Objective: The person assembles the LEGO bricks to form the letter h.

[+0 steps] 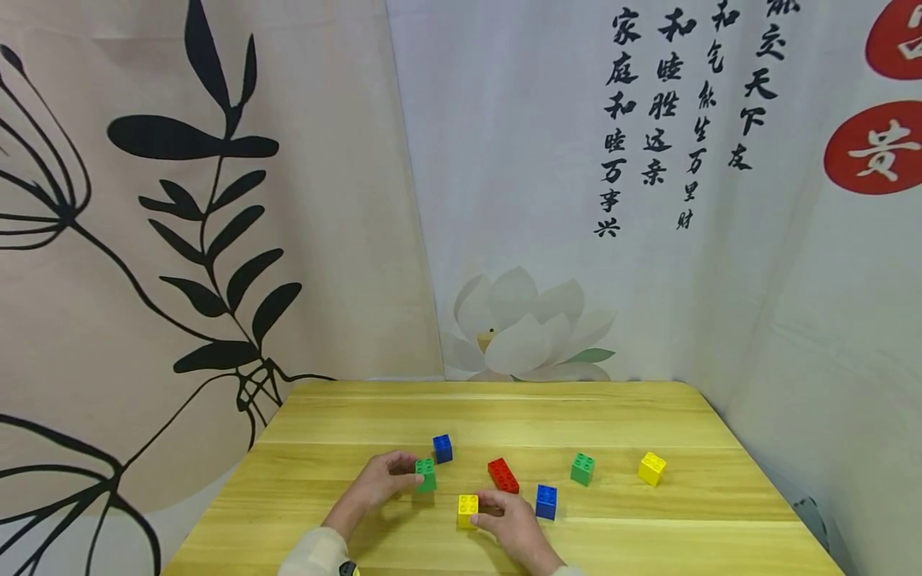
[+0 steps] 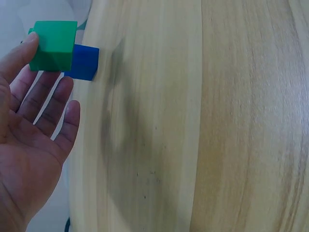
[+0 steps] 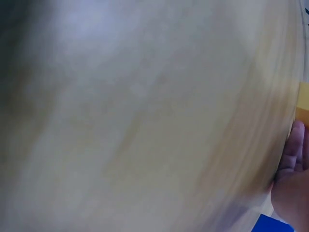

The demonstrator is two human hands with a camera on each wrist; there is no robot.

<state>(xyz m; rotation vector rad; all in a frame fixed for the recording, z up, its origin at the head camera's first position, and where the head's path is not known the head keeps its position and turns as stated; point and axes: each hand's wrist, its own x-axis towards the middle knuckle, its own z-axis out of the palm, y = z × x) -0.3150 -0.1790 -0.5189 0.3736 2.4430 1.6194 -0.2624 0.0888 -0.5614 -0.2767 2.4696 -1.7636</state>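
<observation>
My left hand (image 1: 383,483) pinches a green toy brick (image 1: 426,475) between thumb and fingers. In the left wrist view this green brick (image 2: 54,46) is held above the wood, overlapping a blue brick (image 2: 86,63) behind it. My right hand (image 1: 510,526) grips a yellow brick (image 1: 467,511) by its right side, to the right of and nearer than the green one. At the edge of the right wrist view, the yellow brick (image 3: 302,103) shows only in part beside the fingertips.
On the wooden table (image 1: 346,416) stand a blue brick (image 1: 442,449) behind the left hand, a red brick (image 1: 503,475) and another blue brick (image 1: 546,502) near the right hand. Farther right are a green brick (image 1: 582,469) and a yellow brick (image 1: 651,469). A printed curtain (image 1: 346,200) hangs behind.
</observation>
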